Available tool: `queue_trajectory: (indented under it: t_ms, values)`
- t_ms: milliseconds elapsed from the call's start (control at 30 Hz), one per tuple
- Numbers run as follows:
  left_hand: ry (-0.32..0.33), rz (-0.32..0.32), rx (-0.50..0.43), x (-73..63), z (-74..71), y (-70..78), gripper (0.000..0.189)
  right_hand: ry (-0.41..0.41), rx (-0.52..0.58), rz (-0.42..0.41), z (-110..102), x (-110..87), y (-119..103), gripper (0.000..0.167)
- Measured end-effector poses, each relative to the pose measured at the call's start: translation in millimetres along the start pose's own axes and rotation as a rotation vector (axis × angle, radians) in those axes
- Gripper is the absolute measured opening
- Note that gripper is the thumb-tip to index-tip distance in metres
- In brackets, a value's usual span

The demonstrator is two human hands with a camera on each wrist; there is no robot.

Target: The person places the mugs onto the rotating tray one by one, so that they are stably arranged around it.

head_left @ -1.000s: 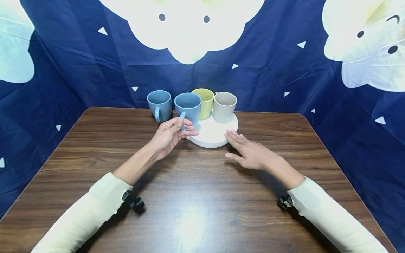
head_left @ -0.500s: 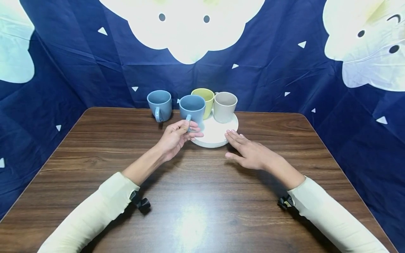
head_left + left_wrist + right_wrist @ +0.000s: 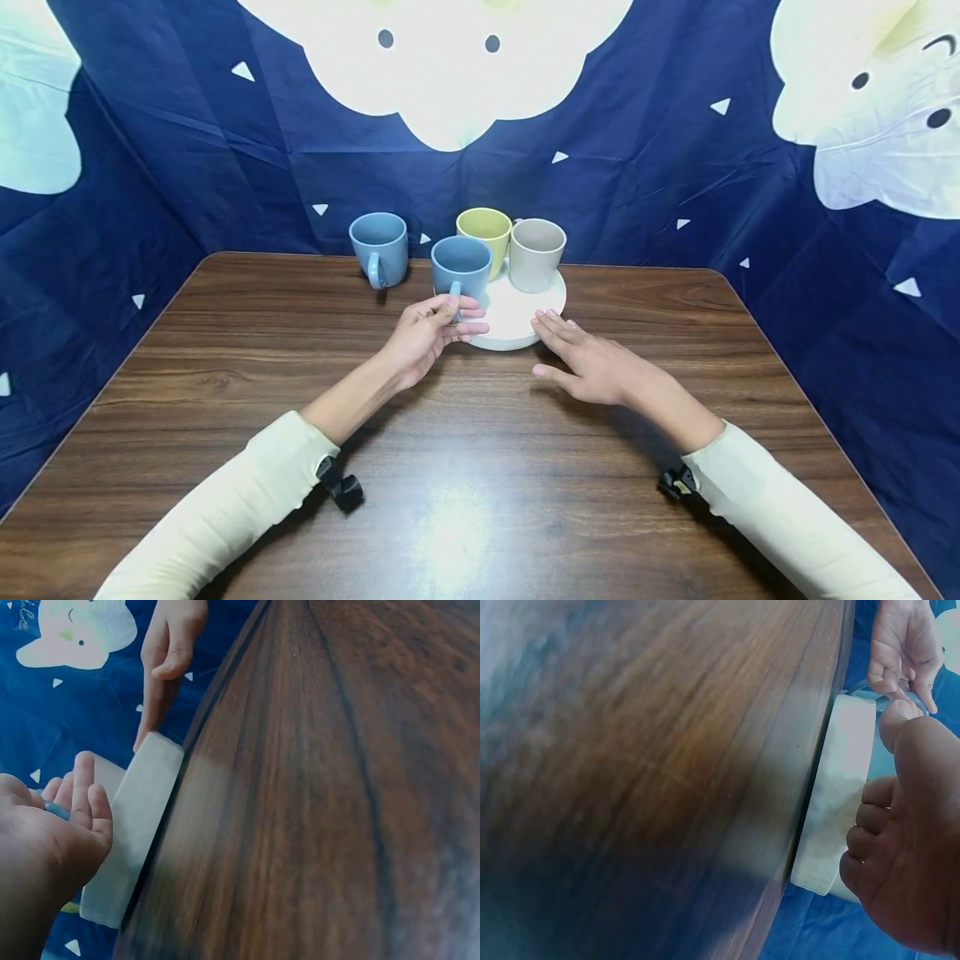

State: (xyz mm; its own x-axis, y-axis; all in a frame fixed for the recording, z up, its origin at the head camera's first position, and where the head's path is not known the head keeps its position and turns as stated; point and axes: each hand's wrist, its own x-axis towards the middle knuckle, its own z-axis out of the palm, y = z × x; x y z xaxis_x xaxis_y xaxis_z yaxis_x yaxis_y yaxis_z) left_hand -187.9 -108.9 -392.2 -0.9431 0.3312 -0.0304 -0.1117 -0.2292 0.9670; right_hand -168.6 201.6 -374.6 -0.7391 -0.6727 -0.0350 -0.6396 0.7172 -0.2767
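Note:
With thumb and fingers, my left hand (image 3: 427,333) pinches the handle of a blue mug (image 3: 461,265), which is upright over the left part of a round white tray (image 3: 517,321). Whether its base touches the tray cannot be told. A yellow-green mug (image 3: 486,223) and a light grey mug (image 3: 534,258) stand on the tray behind and to the right of it. My right hand (image 3: 596,362) has its fingers extended, the fingertips touching the tray's front right rim. In the left wrist view, the tray's side (image 3: 139,832) shows beside my left palm (image 3: 52,847).
A second blue mug (image 3: 378,250) stands on the wooden table (image 3: 465,450) left of the tray, its handle toward me. A dark blue cloth (image 3: 637,192) with cloud faces hangs behind the table's far edge. A black wrist device (image 3: 341,485) sits on my left sleeve.
My left hand has carried the blue mug to the right and slightly toward me, away from the other blue mug. My right hand has stayed at the tray's rim.

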Motion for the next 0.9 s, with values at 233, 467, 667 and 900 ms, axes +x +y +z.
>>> queue_trajectory:
  t_ms: [233,467,667,900]
  values:
    - [0.037,0.005,0.002,1.2,3.6,-4.8,0.046,0.005,-0.006,-0.003,-1,-0.7,-6,0.08]
    - [0.06,-0.001,0.027,3.8,4.4,-8.8,0.048,0.0,-0.004,-0.005,1,0.4,-7,0.08]
    - [0.085,-0.002,0.031,4.9,5.7,-8.9,0.047,-0.002,0.004,-0.005,1,-0.5,-9,0.08]
    - [0.113,-0.005,0.028,5.8,7.2,-9.9,0.046,0.004,0.003,-0.016,1,-0.5,-11,0.08]
